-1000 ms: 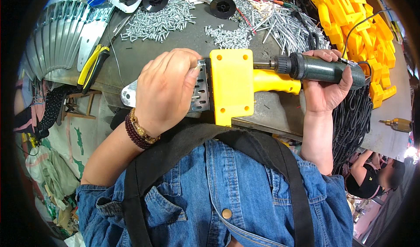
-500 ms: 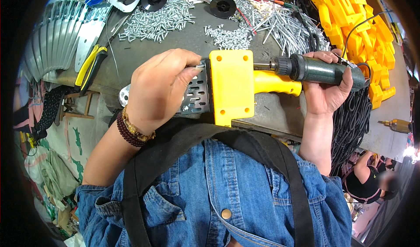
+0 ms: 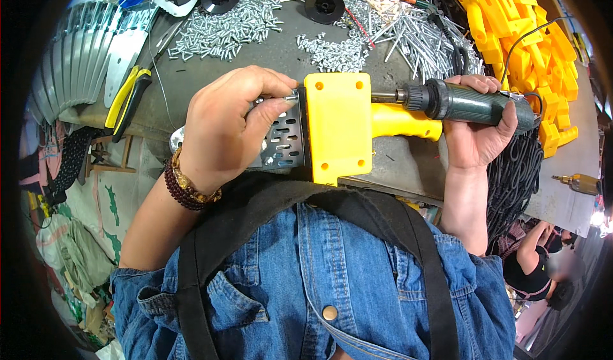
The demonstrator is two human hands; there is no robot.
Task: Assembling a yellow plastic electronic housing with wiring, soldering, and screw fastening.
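In front of me lies a yellow plastic housing (image 3: 338, 120) with a handle and holes at its corners. A slotted metal plate (image 3: 283, 140) sits against its left side. My left hand (image 3: 239, 124) is closed, with thumb and forefinger pinching a small metal screw (image 3: 292, 97) at the plate's upper edge. My right hand (image 3: 477, 127) wraps round a dark green electric screwdriver (image 3: 469, 103). The driver points left, and its shaft (image 3: 384, 96) reaches the housing's right side above the handle. The tip is hidden behind the housing.
Heaps of screws (image 3: 223, 28), small fasteners (image 3: 332, 52) and long bolts (image 3: 415, 37) cover the far bench. Yellow-black pliers (image 3: 131, 103) and metal blades (image 3: 70, 60) lie left. Yellow housings (image 3: 530, 41), black cable (image 3: 514, 168) and another driver (image 3: 580, 182) are right. Another person (image 3: 533, 264) is farther right.
My left hand has shifted slightly, still pinching the screw. The driver and the yellow housing stay nearly in place. The other person at the right has moved a little.
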